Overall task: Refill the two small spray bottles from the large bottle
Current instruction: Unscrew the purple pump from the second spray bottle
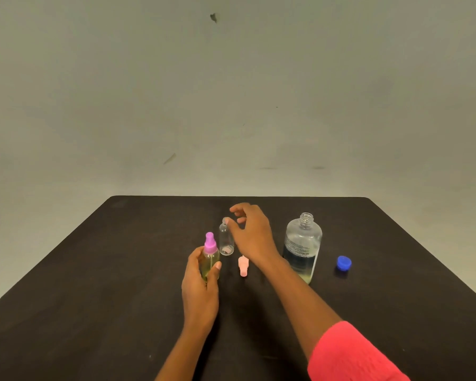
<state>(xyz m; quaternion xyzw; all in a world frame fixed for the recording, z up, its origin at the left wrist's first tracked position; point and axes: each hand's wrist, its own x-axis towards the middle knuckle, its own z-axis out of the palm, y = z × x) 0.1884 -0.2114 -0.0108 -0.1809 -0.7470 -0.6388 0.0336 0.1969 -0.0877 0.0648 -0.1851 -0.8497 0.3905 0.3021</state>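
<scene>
Two bare hands are over the dark table point(94, 284), each at one of the small bottles. The left hand point(199, 281) grips the small spray bottle with the purple top point(211, 257), fingers wrapped round the far side of its body and the thumb laid across the near side; the bottle stands upright, holds pale yellow liquid well up its body, and its spray top is on. The right hand point(252, 235) reaches in from the right, just behind and to the right of the left, with its fingers loosely spread and lightly curved and nothing held in them. One fingertip sits right at the neck of the empty small bottle point(226, 240); whether it actually touches the rim cannot be told. That clear bottle stands upright with its neck open, just behind the purple-topped one. Its pink spray top point(243, 266) lies on its side on the table below the right wrist, between the two forearms. To the right of the right forearm stands the large bottle point(302, 243), upright and uncapped, with liquid in its lower part. A blue cap point(343, 263) rests on the table to its right, apart from it. A coral-red sleeve point(352, 356) covers the right upper forearm.
</scene>
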